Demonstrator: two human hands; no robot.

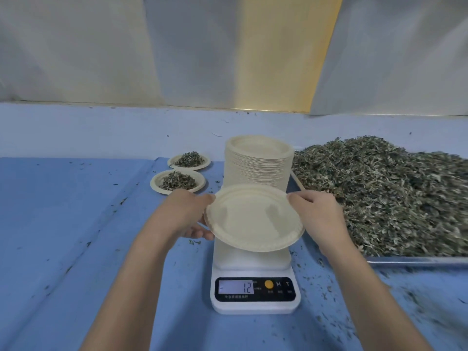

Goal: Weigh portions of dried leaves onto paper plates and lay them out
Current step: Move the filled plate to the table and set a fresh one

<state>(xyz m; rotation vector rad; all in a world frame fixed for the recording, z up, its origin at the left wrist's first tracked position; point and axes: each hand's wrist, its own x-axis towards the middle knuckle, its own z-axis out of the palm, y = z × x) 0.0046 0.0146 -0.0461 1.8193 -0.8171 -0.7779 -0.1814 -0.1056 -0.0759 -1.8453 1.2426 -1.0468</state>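
Observation:
An empty paper plate (253, 217) hangs tilted just above the white digital scale (254, 287), whose display reads -12. My left hand (188, 216) grips the plate's left rim, thumb on top and fingers beneath. My right hand (316, 211) pinches its right rim. Behind them rises a tall stack of paper plates (258, 163). A big heap of dried leaves (385, 196) fills a metal tray (415, 260) on the right. Two filled plates lie at the back left, one nearer (177, 181) and one farther (189, 161).
A blue cloth (76, 224) covers the table, with a fold running diagonally on the left and leaf crumbs scattered around the scale. A pale wall (177, 51) stands behind the table's far edge.

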